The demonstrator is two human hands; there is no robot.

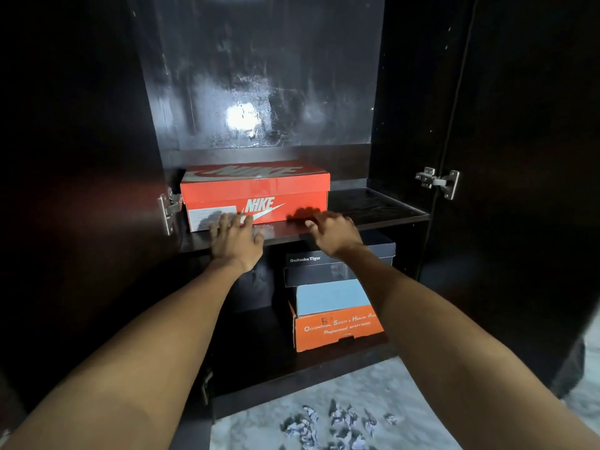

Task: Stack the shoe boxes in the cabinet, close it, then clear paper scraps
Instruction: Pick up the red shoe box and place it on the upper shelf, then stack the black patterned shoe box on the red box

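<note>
The red shoe box (255,196) sits on the upper shelf (373,209), at its 9 o'clock end. The left hand (235,237) and right hand (334,230) rest fingers apart at its front face, gripping nothing. Risk: uneven pushing could skew the box against the hinge (168,207). Paper scraps (334,423) lie on the floor.

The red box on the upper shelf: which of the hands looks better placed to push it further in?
Probably the left hand: its fingers already reach the red box front. The right hand sits at the shelf edge by the box's corner.
</note>
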